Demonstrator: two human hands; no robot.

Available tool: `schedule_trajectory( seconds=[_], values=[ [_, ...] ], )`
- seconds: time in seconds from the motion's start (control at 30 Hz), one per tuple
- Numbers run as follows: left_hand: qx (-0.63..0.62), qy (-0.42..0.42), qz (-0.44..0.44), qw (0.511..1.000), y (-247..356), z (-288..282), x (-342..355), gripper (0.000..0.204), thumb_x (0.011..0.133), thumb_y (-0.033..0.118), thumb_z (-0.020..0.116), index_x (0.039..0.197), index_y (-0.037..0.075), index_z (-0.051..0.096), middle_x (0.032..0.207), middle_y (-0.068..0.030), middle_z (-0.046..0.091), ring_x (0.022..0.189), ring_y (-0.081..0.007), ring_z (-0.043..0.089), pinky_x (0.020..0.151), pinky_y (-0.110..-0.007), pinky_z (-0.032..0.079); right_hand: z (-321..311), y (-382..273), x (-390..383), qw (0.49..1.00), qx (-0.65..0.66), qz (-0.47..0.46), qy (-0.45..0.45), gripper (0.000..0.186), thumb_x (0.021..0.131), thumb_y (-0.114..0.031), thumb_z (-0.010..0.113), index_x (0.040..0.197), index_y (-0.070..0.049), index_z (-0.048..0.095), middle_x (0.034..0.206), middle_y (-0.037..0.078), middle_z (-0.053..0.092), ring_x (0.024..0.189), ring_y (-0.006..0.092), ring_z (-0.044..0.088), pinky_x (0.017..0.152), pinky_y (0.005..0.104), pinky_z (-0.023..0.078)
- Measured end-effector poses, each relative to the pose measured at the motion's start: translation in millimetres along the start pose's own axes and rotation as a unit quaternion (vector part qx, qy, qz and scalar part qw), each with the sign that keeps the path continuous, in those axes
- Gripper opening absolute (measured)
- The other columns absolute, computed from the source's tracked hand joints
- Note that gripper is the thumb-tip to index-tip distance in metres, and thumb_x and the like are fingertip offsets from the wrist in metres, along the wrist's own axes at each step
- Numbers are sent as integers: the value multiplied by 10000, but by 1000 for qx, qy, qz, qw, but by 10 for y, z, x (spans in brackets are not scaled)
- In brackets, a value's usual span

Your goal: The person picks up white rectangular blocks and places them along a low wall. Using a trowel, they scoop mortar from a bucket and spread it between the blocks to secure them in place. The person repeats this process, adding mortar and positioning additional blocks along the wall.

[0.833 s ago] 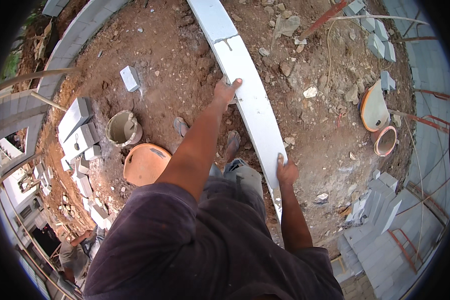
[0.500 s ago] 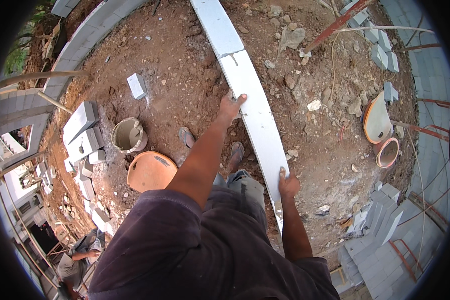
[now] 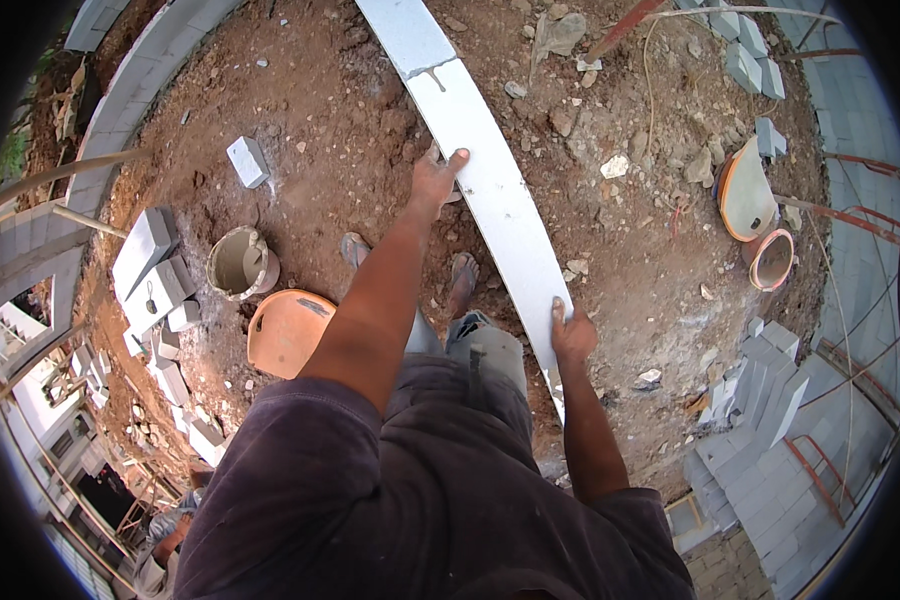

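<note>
A long white block point(image 3: 510, 225) runs diagonally past my feet, meeting another white block point(image 3: 400, 25) at a mortar-streaked joint toward the top. My left hand point(image 3: 437, 178) grips the long block's left edge, thumb on its top face. Lower down, my right hand point(image 3: 574, 332) is closed on the same block near its near end, thumb upward along it. My sandalled feet stand just left of the block. An orange shallow pan point(image 3: 288, 330) and a bucket of grey mortar point(image 3: 235, 270) lie left of my arms.
Stacked blocks point(image 3: 155, 280) lie left; more blocks point(image 3: 765, 390) and a curved block wall point(image 3: 850, 120) are right. A pan point(image 3: 740, 200), bucket point(image 3: 775, 265) and red poles point(image 3: 830, 210) sit at right. Rubble covers the soil. A co-worker point(image 3: 165, 550) is at lower left, partly hidden.
Both hands keep hold of the long block. Over the last half second the scene has shifted up and left in view, and less of the co-worker shows.
</note>
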State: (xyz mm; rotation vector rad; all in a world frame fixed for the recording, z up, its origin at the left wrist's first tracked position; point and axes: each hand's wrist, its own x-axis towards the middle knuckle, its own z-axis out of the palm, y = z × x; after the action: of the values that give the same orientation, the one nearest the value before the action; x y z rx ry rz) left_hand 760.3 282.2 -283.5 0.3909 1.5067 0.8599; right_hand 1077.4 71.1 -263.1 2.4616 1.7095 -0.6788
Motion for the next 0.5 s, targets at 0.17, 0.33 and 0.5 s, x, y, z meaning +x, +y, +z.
schedule_trajectory(
  seconds=[0.17, 0.33, 0.5],
  values=[
    [4, 4, 3, 1000, 40, 27, -41, 860, 924, 351, 755, 1569, 16, 294, 1303, -205, 628, 1109, -310, 672, 825, -512, 617, -310, -194, -7, 995, 18, 38, -96, 732, 970, -664, 434, 1348, -58, 593, 1140, 294, 673, 1052, 462, 651, 892, 556, 509],
    [25, 49, 37, 998, 4, 7, -26, 828, 931, 329, 744, 1551, -13, 313, 1255, -207, 648, 1085, -297, 681, 764, -485, 634, -503, -557, 110, 969, 72, -173, 163, 737, 1018, -611, 358, 1574, -128, 334, 1560, 259, 354, 1447, 440, 325, 1170, 611, 219],
    [31, 19, 44, 998, -39, -37, 41, 791, 936, 349, 735, 1527, 0, 343, 1271, -197, 637, 1100, -294, 671, 786, -490, 627, -510, -1173, 209, 955, 6, -234, 184, 731, 1008, -588, 398, 1601, -172, 297, 1634, 179, 289, 1509, 407, 245, 1207, 643, 124]
  ],
)
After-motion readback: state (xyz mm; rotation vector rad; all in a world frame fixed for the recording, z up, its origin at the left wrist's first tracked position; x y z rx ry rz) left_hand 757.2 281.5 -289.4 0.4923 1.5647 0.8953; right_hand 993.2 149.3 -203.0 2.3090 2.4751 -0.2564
